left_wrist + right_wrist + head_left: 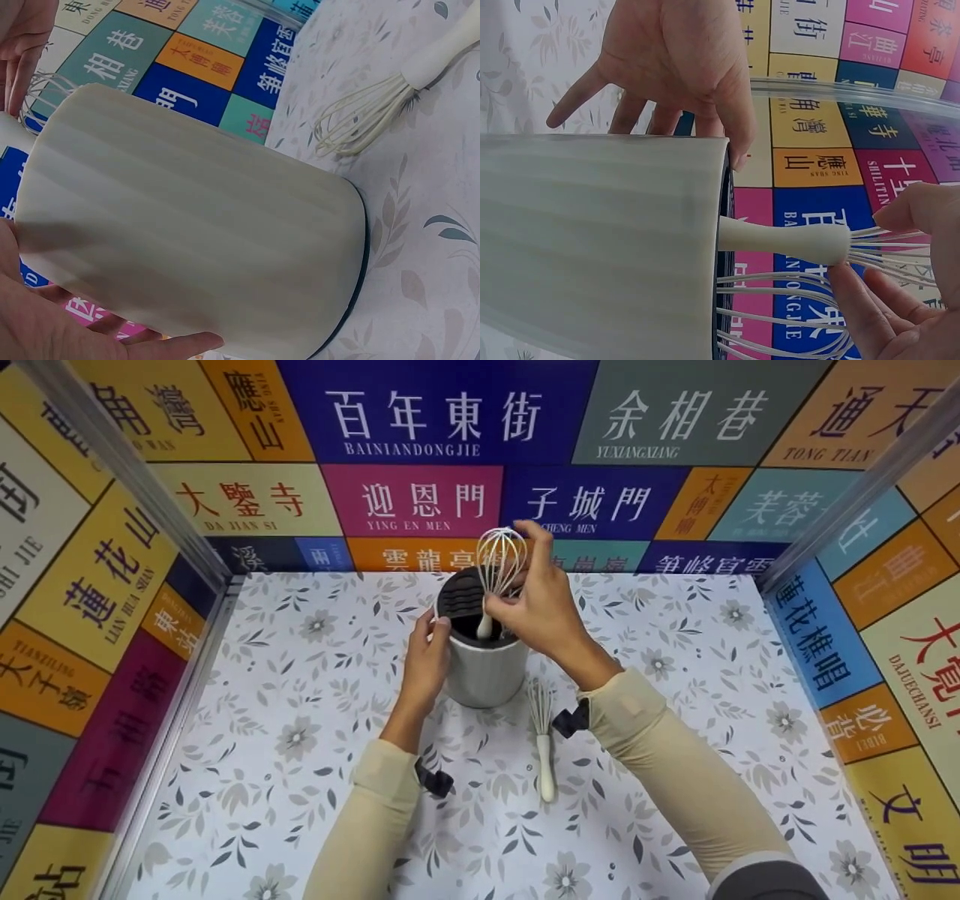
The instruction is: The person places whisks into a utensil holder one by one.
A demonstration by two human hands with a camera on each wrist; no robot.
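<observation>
A pale ribbed utensil holder [486, 679] stands upright with a dark slotted insert [461, 594] in its top. My left hand [426, 660] holds its left side, thumb at the rim and fingers along the wall. With my right hand [547, 604] I pinch a whisk [784, 238] where its wires meet the cream handle. Its wires point up, and the handle's end is inside the holder's mouth, hidden by the rim in the right wrist view. Beside it, the wires of another whisk [787, 319] stick out of the holder.
One more whisk [545, 761] lies on the floral-patterned table [322, 810], just right of the holder's base, with its wires toward the back. Colourful panels with printed characters [420, 499] wall in the back and both sides.
</observation>
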